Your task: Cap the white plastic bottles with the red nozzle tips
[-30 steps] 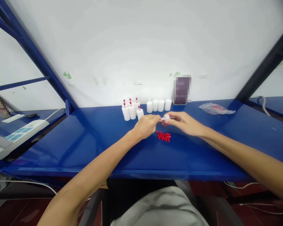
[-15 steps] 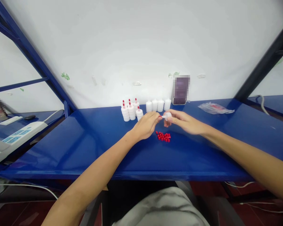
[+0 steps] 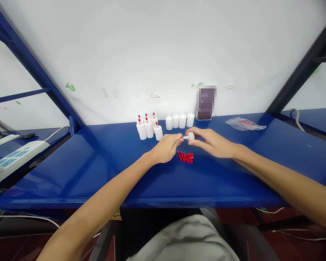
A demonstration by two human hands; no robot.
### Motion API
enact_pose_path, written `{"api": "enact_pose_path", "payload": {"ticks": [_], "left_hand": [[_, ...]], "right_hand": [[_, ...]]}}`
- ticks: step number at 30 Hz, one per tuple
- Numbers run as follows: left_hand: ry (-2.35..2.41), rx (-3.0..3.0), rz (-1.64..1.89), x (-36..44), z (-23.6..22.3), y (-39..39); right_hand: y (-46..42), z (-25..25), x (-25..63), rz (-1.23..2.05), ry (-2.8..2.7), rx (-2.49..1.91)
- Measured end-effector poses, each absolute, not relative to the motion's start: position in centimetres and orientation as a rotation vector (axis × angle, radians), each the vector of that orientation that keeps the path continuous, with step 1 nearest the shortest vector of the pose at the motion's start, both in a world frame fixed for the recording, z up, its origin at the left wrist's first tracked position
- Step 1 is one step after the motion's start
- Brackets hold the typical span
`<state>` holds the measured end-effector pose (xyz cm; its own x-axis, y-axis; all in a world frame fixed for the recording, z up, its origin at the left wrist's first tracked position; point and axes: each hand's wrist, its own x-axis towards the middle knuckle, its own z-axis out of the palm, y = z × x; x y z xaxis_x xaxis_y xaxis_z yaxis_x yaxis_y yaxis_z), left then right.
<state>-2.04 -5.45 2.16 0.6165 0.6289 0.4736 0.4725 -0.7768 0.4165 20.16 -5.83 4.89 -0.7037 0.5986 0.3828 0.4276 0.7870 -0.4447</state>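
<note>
My left hand [image 3: 167,148] is closed, thumb and fingers pinching a small red cap [image 3: 182,137] at the tip of a white nozzle lid. That nozzle lid [image 3: 190,136] lies sideways in my right hand [image 3: 213,142], its wide end between thumb and fingers and its thin spout pointing left. Whether a bottle body is joined to it, I cannot tell. Just below my hands, a loose cluster of red caps [image 3: 185,157] rests on the blue table [image 3: 163,185]. Behind my left hand stand several white bottles with red-tipped nozzles [image 3: 149,129]. Several white bottles without nozzles [image 3: 179,121] form a row beside them.
A phone-like device [image 3: 205,103], blurred out, leans against the wall behind the bottles. To the right lies a clear plastic bag [image 3: 244,124] with something red inside. A white power strip [image 3: 17,161] is at the far left, by the blue metal frame [image 3: 61,105].
The view has shifted slightly. My left hand has turned a little, so its thumb and the pinched red cap show more plainly. My right hand still holds the nozzle lid.
</note>
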Motion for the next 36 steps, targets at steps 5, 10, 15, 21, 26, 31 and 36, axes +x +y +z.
{"api": "enact_pose_path", "payload": {"ticks": [5, 10, 15, 21, 26, 31, 36], "left_hand": [[0.931, 2.752, 0.917, -2.0, 2.2, -5.4], [0.929, 2.853, 0.869, -2.2, 3.7, -5.5], [0.886, 2.788, 0.992, -1.9, 3.9, -5.5], [0.883, 2.695, 1.213, -1.0, 3.0, -5.5], [0.913, 2.709, 1.27, -1.0, 2.5, -5.8], [0.995, 2.559, 1.287, -0.7, 2.5, -6.2], [0.976, 2.406, 1.23, 0.2, 2.3, -5.9]], "right_hand": [[-5.9, 4.8, 20.1, 0.345, -2.493, -0.733], [-5.8, 4.9, 20.0, 0.34, -2.485, -0.744], [-5.6, 5.6, 19.8, 0.418, -2.404, -0.806], [-5.2, 4.5, 18.6, 1.209, -1.939, -0.677], [-5.1, 4.4, 18.2, 1.619, -1.492, -0.588], [-5.2, 4.8, 18.3, 1.641, -1.429, -0.644], [-5.7, 4.7, 17.5, 1.534, -1.497, -0.669]]}}
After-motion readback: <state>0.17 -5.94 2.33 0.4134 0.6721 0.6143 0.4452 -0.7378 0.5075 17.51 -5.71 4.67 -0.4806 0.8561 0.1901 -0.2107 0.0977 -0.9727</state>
